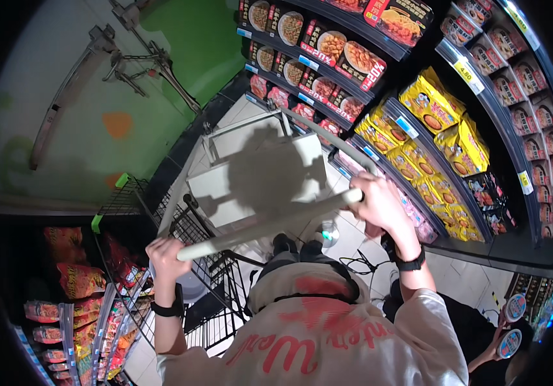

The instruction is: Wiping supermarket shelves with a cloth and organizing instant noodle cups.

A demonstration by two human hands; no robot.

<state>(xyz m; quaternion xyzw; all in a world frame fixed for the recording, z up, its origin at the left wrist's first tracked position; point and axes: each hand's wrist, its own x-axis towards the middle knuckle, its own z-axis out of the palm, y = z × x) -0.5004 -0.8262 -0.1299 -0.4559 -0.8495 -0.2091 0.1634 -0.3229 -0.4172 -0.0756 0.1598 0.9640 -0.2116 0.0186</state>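
Note:
My left hand is closed around the left end of a pale bar, part of a white metal frame. Around the bar's right end my right hand is wrapped. From near my hands, side rails stretch away to the frame's far end. Between them, past the bar, lies a flat white panel with a dark shadow across it. I cannot tell whether the frame is a step ladder or a cart. Each wrist carries a black band.
A black wire shopping cart stands at the left. Shelves with boxed meals and yellow noodle packs line the right. Black cable lies on the floor. At lower right another person's hand holds a round tub.

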